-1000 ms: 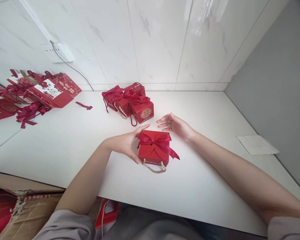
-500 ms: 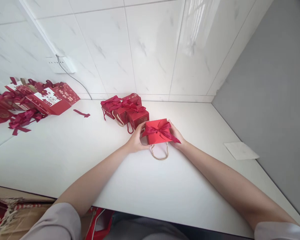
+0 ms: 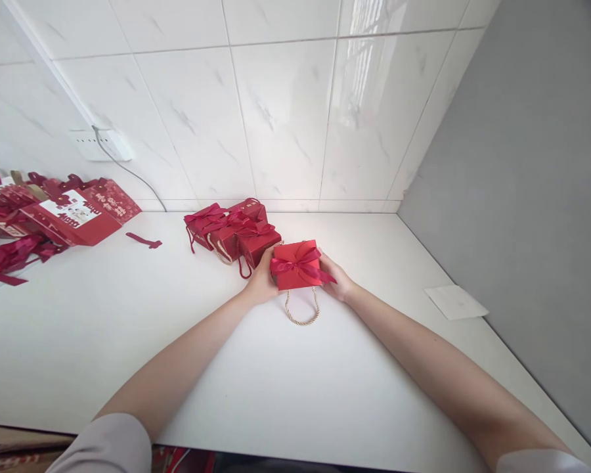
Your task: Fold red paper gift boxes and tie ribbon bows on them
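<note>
Between my two hands is a small red gift box [image 3: 295,276] with a dark red ribbon bow [image 3: 299,263] tied across its top. A twisted beige rope handle [image 3: 303,322] loops out of its near side. My left hand [image 3: 263,276] grips the box's left side, and my right hand [image 3: 335,274] closes on its right side, fingertips partly hidden behind it. Just behind and left of my left hand, several darker red gift boxes [image 3: 260,248] with bows stand grouped together near the wall.
At the far left lies a pile of red gift boxes and bags [image 3: 96,223] with ribbons. A loose dark red ribbon strip [image 3: 142,240] lies beside it. A white paper [image 3: 456,302] rests by the grey partition [image 3: 522,197]. A socket [image 3: 101,144] with a cable is on the tiled wall.
The camera view has tilted up and turned slightly right, so everything sits lower and further left. Both hands keep hold of the gift box.
</note>
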Available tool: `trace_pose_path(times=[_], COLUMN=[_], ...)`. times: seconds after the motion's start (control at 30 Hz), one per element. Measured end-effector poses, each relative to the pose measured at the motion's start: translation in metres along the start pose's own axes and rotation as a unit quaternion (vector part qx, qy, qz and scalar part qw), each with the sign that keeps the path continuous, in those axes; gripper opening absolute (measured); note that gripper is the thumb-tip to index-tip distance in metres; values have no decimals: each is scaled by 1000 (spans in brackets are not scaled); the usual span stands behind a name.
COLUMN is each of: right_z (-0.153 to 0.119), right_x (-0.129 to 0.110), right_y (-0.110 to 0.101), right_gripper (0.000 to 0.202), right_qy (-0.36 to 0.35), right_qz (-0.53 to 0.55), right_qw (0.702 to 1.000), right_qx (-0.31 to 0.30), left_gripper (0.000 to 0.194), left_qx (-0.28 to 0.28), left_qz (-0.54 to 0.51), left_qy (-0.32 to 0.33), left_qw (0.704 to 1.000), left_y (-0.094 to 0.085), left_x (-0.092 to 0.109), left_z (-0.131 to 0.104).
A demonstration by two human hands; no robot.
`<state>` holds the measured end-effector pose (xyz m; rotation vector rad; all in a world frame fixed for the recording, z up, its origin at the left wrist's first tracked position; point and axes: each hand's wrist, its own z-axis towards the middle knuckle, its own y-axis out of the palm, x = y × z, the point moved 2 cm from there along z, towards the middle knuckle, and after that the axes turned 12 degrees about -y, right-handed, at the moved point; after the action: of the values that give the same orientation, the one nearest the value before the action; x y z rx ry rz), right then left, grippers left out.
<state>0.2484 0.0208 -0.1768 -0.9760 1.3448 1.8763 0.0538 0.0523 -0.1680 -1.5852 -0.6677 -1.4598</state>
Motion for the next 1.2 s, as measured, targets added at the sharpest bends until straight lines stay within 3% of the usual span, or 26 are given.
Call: trace_pose_path(times=[0.13, 0.23, 0.3, 0.43, 0.57, 0.67, 0.87, 1.1, 1.2], right_z=[1, 1, 1, 1, -1, -6, -14, -11, -10], right_x=[4, 7, 8, 6, 2, -1, -11, -13, -11], right_y=[-1, -4, -5, -6, -3, 0, 5, -1, -5], right_gripper=[37, 36, 37, 44, 48, 54, 56, 53, 56], right_qy=[-15, -14, -3, 24, 22, 4, -23, -10, -10], right_qz=[-8, -20, -27, -32, -30, -24, -34, -11, -15], right_qw=[1000, 1000, 1000, 999, 998, 997, 990, 992, 992], right_qx=[14, 15, 6, -29, -49, -72, -132, -125, -124], left_gripper=[96, 73, 68, 88, 94, 88, 41, 37, 39], left_qx=[62, 46, 36, -32, -134, -150, -47, -81, -60], left_qz=[-3, -66, -96, -161, -318, -364, -366, -361, -343], left_qy=[25, -31, -59, -120, -207, -236, -216, -226, -214], left_qw=[998, 996, 993, 979, 916, 888, 904, 901, 913], left_y=[-5, -8, -10, -12, -5, 1, 1, -2, -1], left_x=[-4, -9, -10, -4, 4, 4, -4, -7, -6], left_z=[2, 6, 5, -5, -16, -19, -16, -12, -12])
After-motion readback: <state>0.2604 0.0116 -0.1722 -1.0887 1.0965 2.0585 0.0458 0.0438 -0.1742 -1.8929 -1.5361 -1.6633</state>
